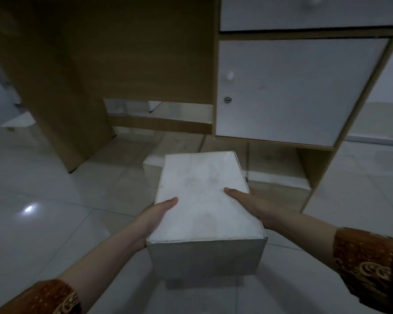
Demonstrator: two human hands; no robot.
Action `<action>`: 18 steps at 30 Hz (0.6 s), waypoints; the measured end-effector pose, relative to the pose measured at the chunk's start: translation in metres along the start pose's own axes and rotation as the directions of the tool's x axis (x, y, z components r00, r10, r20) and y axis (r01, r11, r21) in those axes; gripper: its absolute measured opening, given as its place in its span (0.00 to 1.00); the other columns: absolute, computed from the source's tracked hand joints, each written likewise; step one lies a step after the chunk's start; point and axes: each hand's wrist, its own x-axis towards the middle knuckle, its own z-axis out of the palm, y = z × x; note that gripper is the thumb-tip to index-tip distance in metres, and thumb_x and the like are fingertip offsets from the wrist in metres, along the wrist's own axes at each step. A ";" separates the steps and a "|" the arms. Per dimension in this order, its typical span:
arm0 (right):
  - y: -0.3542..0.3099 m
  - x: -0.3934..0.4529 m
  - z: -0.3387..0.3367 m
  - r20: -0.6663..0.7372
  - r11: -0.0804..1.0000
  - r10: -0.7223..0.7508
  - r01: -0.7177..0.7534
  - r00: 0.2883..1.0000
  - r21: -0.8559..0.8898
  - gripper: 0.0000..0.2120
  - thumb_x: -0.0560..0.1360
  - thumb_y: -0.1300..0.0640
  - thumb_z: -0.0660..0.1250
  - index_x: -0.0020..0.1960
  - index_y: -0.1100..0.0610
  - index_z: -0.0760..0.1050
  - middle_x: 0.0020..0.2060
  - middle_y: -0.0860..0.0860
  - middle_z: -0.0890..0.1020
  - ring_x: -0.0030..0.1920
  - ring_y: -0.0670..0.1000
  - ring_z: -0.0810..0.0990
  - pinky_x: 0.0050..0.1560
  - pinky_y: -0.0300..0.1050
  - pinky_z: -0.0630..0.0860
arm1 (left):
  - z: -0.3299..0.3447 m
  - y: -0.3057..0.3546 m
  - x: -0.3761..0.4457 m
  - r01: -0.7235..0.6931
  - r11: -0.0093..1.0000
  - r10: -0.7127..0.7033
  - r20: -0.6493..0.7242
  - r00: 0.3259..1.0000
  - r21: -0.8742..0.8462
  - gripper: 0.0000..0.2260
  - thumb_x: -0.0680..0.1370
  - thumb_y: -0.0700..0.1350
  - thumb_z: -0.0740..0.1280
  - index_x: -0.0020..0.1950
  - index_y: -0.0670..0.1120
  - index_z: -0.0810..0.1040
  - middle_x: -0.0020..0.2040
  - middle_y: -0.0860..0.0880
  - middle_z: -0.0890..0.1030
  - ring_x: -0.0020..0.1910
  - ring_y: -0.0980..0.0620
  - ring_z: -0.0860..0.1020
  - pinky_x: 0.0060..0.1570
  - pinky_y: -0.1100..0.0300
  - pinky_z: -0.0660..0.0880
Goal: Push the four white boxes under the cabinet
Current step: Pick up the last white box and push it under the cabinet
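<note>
One wooden desk unit fills the far side of the room, its open knee space on the left and its cabinet with white doors on the right, standing on side panels that leave a low gap above the tiled floor. That gap is plainly where the boxes are meant to go. Nearer, a white box is held between both hands, its long axis pointing toward the cabinet's foot, probably so that it will slide in end first. Whether it rests on the floor or hangs just above it, I cannot tell. Beyond its far left corner a second pale box seems to sit on the tiles. The left hand lies flat against the left side, thumb over the top edge; the right hand mirrors it, each grip pressed on the box, not curled beneath, which suits steering better than lifting.
</note>
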 end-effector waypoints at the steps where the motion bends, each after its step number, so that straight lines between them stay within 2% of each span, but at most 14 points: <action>1: -0.008 0.006 0.014 0.000 1.000 -0.014 0.014 1.000 -0.006 0.16 0.74 0.48 0.68 0.58 0.55 0.76 0.50 0.53 0.84 0.45 0.50 0.83 0.37 0.40 0.80 | -0.013 0.008 -0.003 0.010 1.000 -0.011 -0.033 0.999 -0.014 0.17 0.79 0.47 0.62 0.65 0.39 0.75 0.62 0.40 0.80 0.59 0.40 0.78 0.59 0.50 0.74; 4: -0.027 0.017 0.050 -0.022 0.999 -0.042 0.042 0.999 0.003 0.21 0.73 0.50 0.70 0.63 0.57 0.75 0.54 0.54 0.83 0.49 0.52 0.83 0.45 0.44 0.80 | -0.044 0.034 -0.012 0.022 0.999 -0.024 -0.058 0.998 -0.026 0.17 0.79 0.47 0.63 0.64 0.40 0.75 0.61 0.40 0.80 0.58 0.40 0.79 0.55 0.50 0.76; 6: -0.044 0.024 0.074 -0.016 0.999 -0.039 0.039 0.999 0.011 0.21 0.73 0.50 0.70 0.62 0.56 0.74 0.51 0.52 0.83 0.46 0.50 0.83 0.39 0.39 0.80 | -0.068 0.055 -0.013 0.032 0.999 -0.032 -0.063 0.998 -0.008 0.16 0.79 0.47 0.63 0.63 0.41 0.76 0.60 0.41 0.81 0.56 0.41 0.80 0.55 0.50 0.77; 8: -0.060 0.031 0.099 0.005 0.999 -0.049 0.049 0.999 0.021 0.20 0.73 0.49 0.70 0.62 0.55 0.74 0.48 0.49 0.83 0.44 0.47 0.82 0.33 0.35 0.80 | -0.094 0.072 -0.014 0.033 0.999 -0.032 -0.061 0.998 0.002 0.16 0.78 0.48 0.64 0.63 0.42 0.77 0.59 0.42 0.82 0.56 0.41 0.80 0.59 0.49 0.75; 10: -0.069 0.036 0.116 0.007 0.998 -0.061 0.061 0.998 0.025 0.20 0.73 0.49 0.70 0.63 0.55 0.74 0.51 0.50 0.83 0.46 0.48 0.82 0.35 0.35 0.80 | -0.114 0.083 -0.011 0.030 0.999 -0.028 -0.071 0.997 0.022 0.17 0.77 0.50 0.65 0.62 0.42 0.77 0.58 0.43 0.82 0.56 0.41 0.81 0.62 0.47 0.74; 13: -0.078 0.053 0.154 0.001 0.997 -0.059 0.059 0.998 0.042 0.22 0.73 0.49 0.70 0.64 0.55 0.73 0.56 0.53 0.82 0.47 0.49 0.82 0.38 0.37 0.80 | -0.157 0.101 -0.006 0.035 0.998 -0.030 -0.080 0.996 0.057 0.18 0.76 0.52 0.67 0.61 0.44 0.78 0.56 0.44 0.84 0.54 0.42 0.82 0.60 0.47 0.76; 16: -0.084 0.075 0.190 0.008 0.998 -0.050 0.049 0.999 0.042 0.23 0.72 0.47 0.70 0.64 0.54 0.73 0.54 0.51 0.82 0.48 0.48 0.82 0.38 0.38 0.80 | -0.197 0.118 0.005 0.040 0.993 -0.029 -0.101 0.994 0.109 0.18 0.75 0.54 0.68 0.61 0.46 0.77 0.55 0.45 0.84 0.53 0.43 0.83 0.58 0.48 0.76; 18: -0.084 0.097 0.217 0.010 0.999 -0.018 0.017 1.000 0.041 0.24 0.71 0.45 0.71 0.64 0.52 0.72 0.52 0.49 0.82 0.48 0.48 0.82 0.37 0.37 0.80 | -0.228 0.125 0.017 0.044 0.993 -0.030 -0.126 0.992 0.113 0.17 0.75 0.53 0.68 0.60 0.46 0.77 0.54 0.46 0.85 0.52 0.43 0.83 0.53 0.49 0.78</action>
